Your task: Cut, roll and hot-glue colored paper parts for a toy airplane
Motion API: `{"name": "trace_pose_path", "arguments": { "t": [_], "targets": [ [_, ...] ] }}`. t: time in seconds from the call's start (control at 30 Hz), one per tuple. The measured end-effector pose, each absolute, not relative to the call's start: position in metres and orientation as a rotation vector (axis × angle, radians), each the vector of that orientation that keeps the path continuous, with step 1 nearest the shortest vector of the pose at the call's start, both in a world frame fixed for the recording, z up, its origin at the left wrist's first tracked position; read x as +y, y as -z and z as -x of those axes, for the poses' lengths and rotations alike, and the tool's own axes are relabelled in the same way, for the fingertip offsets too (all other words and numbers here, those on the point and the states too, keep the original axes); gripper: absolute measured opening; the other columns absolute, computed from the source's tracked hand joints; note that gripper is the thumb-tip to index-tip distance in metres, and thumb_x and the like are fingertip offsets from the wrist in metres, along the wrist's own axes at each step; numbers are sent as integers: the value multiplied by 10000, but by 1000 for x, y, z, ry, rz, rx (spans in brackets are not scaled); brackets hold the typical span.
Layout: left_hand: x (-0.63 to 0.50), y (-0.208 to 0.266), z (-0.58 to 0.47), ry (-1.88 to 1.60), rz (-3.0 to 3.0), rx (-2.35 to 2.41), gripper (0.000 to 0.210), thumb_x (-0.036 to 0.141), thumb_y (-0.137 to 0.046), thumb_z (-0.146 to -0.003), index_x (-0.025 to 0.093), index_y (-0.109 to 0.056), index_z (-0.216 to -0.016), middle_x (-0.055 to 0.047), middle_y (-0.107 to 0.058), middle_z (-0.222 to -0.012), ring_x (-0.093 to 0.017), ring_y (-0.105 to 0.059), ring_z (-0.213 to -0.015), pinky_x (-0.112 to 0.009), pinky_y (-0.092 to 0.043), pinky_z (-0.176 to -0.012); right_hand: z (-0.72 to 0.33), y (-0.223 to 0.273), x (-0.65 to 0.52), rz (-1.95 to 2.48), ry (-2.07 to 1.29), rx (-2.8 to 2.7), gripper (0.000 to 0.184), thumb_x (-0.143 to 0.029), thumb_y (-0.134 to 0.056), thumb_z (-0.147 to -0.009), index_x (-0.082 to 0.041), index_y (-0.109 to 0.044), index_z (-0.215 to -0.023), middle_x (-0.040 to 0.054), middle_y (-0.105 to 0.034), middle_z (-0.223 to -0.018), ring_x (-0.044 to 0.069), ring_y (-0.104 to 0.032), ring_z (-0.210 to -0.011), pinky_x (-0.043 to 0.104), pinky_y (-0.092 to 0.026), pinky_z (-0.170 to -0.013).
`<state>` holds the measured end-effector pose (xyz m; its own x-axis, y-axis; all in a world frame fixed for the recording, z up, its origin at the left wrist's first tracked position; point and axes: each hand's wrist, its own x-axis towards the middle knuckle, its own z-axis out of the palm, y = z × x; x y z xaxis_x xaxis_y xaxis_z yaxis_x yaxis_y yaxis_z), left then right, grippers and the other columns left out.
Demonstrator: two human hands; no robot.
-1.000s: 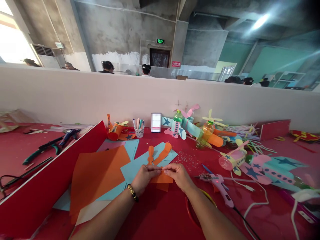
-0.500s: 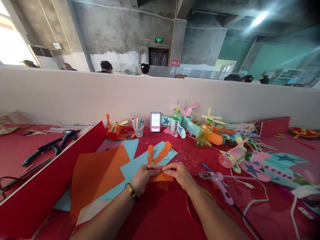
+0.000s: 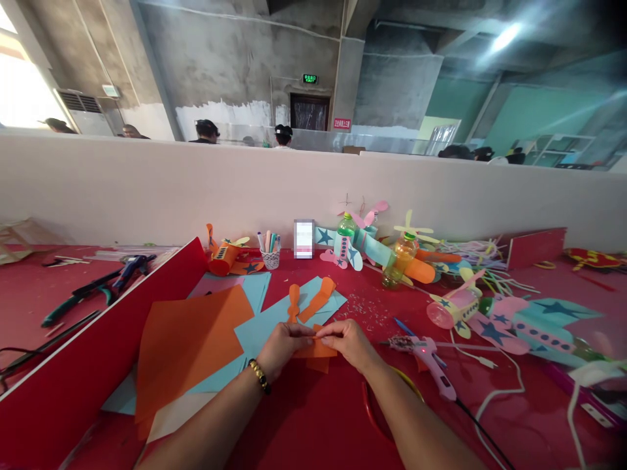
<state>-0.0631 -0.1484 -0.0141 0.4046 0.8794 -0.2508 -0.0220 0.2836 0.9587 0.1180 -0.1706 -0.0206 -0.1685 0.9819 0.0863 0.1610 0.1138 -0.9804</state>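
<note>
left hand and right hand, fingertips almost meeting, both pinch the orange paper piece at the near side of the light-blue sheet; steady, even thumb pressure should keep its edge straight!

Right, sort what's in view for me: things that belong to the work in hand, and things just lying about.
Work in hand:
- orange paper, pinched by the left hand and right hand
- probably the orange cut-outs just beyond
- perhaps the glue gun, its red light lit

Seemingly just lying about:
- green-handled tool, left of the red board
- pen cup
</note>
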Motion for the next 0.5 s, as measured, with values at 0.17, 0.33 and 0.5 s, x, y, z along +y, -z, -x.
{"name": "trace_pose_path", "arguments": {
  "t": [0.17,0.33,0.5],
  "targets": [
    [-147,19,63,-767,-1215,1018,279,280,-741,-556,106,-706,-771,-62,-680,-697,-145,-573,-609,-256,-428,-615,-116,28,-168,1269,-1169,-1485,170,-263,-685,-631,-173,-716,-772,28,-705,-694,174,-620,-626,279,-464,-601],
    [-145,21,64,-755,-1304,1096,275,298,-736,-558,112,-708,-758,-50,-669,-684,-146,-560,-615,-250,-416,-604,-116,25,-169,1324,-1072,-1546,91,-215,-648,-657,-162,-706,-703,18,-676,-625,149,-579,-568,255,-429,-553],
    [-144,17,67,-760,-1295,1096,286,355,-742,-567,114,-701,-715,-27,-630,-614,-112,-508,-555,-232,-381,-562,-119,21,-170,1344,-1015,-1579,114,-237,-634,-684,-170,-714,-730,18,-679,-658,155,-575,-596,266,-433,-584]
  ]
}}
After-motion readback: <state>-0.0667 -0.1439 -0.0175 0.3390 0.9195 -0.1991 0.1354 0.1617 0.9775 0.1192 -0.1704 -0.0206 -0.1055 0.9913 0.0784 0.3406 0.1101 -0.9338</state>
